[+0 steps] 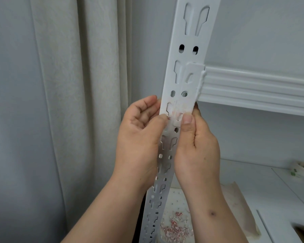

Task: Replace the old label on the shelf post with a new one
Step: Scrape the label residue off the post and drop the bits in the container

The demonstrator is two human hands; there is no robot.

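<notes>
Head view: white perforated metal shelf post (181, 95) runs up centre frame, with pinkish old label residue (178, 112) at hand height. Left hand (144, 130) wraps the post's left edge, thumb picking at the residue; its grip grasps the post. Right hand (197, 139) grasps the right edge, thumb pressed on the front. Red-white paper scrapings (174, 228) lie on the white surface (288, 193) below. Pale curtain (74, 85) hangs left; white shelf beam (253, 88) right.
</notes>
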